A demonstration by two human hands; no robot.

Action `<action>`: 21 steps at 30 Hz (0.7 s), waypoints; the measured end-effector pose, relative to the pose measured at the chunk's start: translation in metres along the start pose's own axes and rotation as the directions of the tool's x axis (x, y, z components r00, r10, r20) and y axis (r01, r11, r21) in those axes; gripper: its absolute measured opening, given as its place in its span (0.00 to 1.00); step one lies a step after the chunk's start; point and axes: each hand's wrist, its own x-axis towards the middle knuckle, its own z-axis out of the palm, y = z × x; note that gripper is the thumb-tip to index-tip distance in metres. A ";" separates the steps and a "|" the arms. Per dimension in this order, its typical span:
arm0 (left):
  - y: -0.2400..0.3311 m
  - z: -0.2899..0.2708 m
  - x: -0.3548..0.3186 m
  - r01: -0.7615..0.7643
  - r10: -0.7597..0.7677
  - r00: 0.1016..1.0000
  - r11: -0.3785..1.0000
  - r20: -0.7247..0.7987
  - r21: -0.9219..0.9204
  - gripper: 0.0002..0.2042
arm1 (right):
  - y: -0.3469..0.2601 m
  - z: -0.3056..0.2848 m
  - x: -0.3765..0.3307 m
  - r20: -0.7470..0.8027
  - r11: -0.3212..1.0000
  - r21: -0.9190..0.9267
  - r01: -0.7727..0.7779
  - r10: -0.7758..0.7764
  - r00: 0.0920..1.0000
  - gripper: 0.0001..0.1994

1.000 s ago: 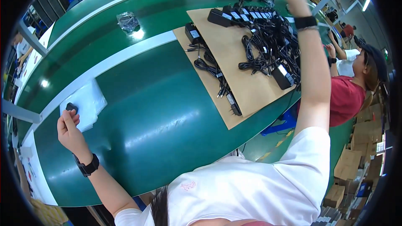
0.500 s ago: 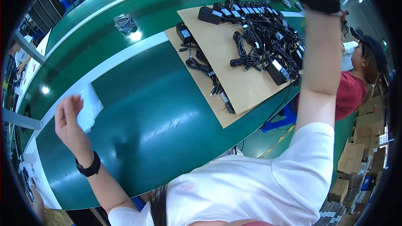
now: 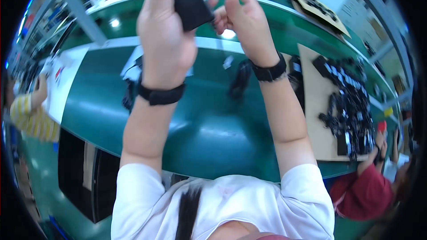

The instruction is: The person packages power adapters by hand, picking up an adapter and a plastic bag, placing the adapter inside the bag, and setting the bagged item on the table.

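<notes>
A black power adapter [image 3: 191, 2] is held up over the far edge of the bench, with my left hand [image 3: 165, 40] closed around it. Just to its right is my right hand [image 3: 247, 22], its fingers curled in beside the adapter; whatever they pinch is too blurred to make out. Lower down, a blurred dark cable bundle [image 3: 240, 80] shows next to my right wrist, and I cannot tell whether it hangs or lies on the bench. Behind my left wrist, clear plastic bags [image 3: 133, 62] lie partly hidden, with a dark cord [image 3: 128, 94] beside them.
Cardboard sheets [image 3: 311, 89] at the right carry many black adapters with cords [image 3: 349, 111]. The green bench [image 3: 213, 138] spans the middle. Another cardboard sheet of adapters [image 3: 313, 6] is at the back right. People sit at both sides, one in a red shirt [image 3: 364, 193].
My view has swung round. My right hand has come in from the upper right, and my left has left the plastic bags and risen. A black adapter is now in my left hand.
</notes>
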 end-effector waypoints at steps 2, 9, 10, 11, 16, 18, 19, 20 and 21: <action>0.005 -0.011 0.010 -0.081 0.082 0.997 0.995 0.003 -0.050 0.15 | 0.024 0.015 0.004 0.136 0.998 -0.026 0.055 -0.051 0.989 0.40; 0.021 -0.074 0.019 -0.316 0.363 0.905 0.923 -0.222 0.221 0.18 | 0.050 0.007 -0.029 0.465 0.815 0.340 -0.469 0.287 0.837 0.24; 0.019 -0.083 0.015 -0.243 0.295 0.929 0.942 -0.222 0.233 0.17 | 0.044 0.008 -0.025 0.277 0.850 0.175 -0.497 0.441 0.853 0.20; 0.013 -0.088 0.008 -0.154 0.210 0.960 0.948 -0.185 0.279 0.16 | 0.054 0.000 -0.022 0.209 0.855 0.205 -0.476 0.437 0.875 0.19; -0.036 -0.102 -0.033 0.273 -0.186 0.946 0.898 -0.265 0.345 0.14 | 0.080 0.009 -0.023 0.195 0.872 0.308 -0.381 0.334 0.922 0.19; -0.050 -0.103 -0.039 0.262 -0.176 0.950 0.898 -0.258 0.353 0.16 | 0.085 0.016 -0.029 0.244 0.821 0.383 -0.423 0.352 0.904 0.20; -0.050 -0.101 -0.041 0.284 -0.212 0.946 0.907 -0.245 0.312 0.17 | 0.086 0.018 -0.030 0.235 0.847 0.340 -0.409 0.344 0.909 0.20; -0.050 -0.103 -0.041 0.293 -0.218 0.942 0.905 -0.254 0.310 0.17 | 0.086 0.019 -0.031 0.226 0.871 0.295 -0.393 0.336 0.914 0.19; -0.049 -0.106 -0.040 0.283 -0.209 0.947 0.901 -0.243 0.329 0.17 | 0.086 0.020 -0.030 0.282 0.903 0.207 -0.376 0.313 0.907 0.19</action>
